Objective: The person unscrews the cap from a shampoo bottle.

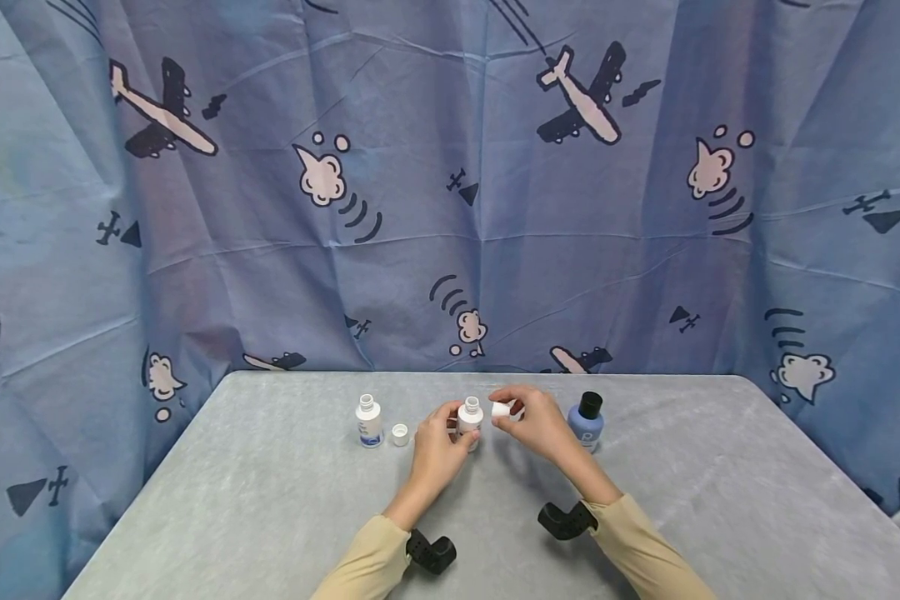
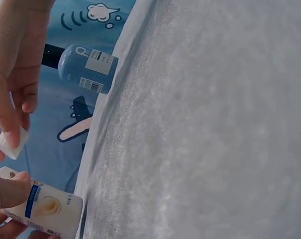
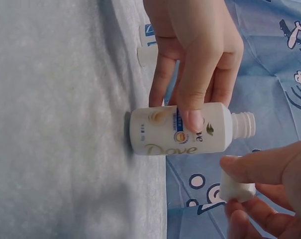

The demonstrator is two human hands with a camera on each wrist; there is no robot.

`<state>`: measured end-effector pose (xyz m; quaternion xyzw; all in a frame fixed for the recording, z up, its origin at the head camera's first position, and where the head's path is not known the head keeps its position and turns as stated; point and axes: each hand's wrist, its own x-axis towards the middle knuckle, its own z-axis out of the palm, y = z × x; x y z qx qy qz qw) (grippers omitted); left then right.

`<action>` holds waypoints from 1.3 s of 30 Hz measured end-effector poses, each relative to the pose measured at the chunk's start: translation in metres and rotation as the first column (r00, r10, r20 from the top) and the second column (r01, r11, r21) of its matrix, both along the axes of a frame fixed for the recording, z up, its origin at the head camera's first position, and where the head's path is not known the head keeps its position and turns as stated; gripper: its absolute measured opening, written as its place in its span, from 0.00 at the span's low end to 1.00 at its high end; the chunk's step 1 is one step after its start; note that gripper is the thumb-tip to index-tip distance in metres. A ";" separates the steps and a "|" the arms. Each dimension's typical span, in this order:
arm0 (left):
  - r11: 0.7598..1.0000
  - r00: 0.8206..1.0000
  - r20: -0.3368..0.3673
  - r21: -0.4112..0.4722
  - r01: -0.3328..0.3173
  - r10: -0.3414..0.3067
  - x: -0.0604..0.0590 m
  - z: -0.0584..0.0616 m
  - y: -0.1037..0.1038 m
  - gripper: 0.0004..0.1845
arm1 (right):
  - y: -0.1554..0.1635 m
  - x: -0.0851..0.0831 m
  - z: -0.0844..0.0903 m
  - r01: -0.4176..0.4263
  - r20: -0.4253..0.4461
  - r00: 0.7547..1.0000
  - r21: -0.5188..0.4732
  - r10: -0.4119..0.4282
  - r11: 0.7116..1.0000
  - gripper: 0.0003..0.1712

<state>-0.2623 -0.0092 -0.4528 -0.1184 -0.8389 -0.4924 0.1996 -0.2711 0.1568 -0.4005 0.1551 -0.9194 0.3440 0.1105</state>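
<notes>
My left hand [image 1: 438, 450] grips a small white Dove bottle [image 3: 165, 130] around its body; the bottle stands upright on the table with its threaded neck [image 3: 245, 124] bare. Between thumb and fingers, my right hand [image 1: 536, 423] pinches a white bottle cap [image 3: 237, 186], held beside the neck and apart from it. Left of my left hand stands another uncapped white bottle [image 1: 369, 422] with a blue band low on its label. A second white cap [image 1: 400, 435] lies on the table between that bottle and my left hand.
A blue bottle with a black cap [image 1: 587, 421] stands just right of my right hand, partly behind the wrist. The grey-covered table [image 1: 255, 500] ends at a blue curtain [image 1: 420, 192] printed with airplanes. Black wrist cameras [image 1: 567, 522] are strapped to both wrists.
</notes>
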 end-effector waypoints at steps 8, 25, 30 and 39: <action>1.000 1.000 0.019 0.017 -0.002 0.002 -0.003 -0.003 -0.001 0.21 | 0.002 -0.005 -0.009 0.003 0.024 1.000 -0.017 -0.002 1.000 0.17; 0.999 0.998 0.044 0.005 0.045 -0.045 -0.008 -0.006 -0.004 0.20 | 0.003 -0.013 -0.031 -0.060 0.122 0.991 0.069 0.051 0.996 0.14; 0.997 0.996 0.043 -0.015 0.078 -0.077 -0.009 -0.004 -0.006 0.21 | 0.002 -0.016 -0.034 -0.048 0.148 0.988 0.095 0.033 0.994 0.13; 0.984 0.983 0.051 -0.015 0.179 -0.178 -0.010 -0.002 -0.010 0.20 | 0.000 -0.018 -0.038 -0.037 0.163 0.987 0.115 0.018 0.993 0.13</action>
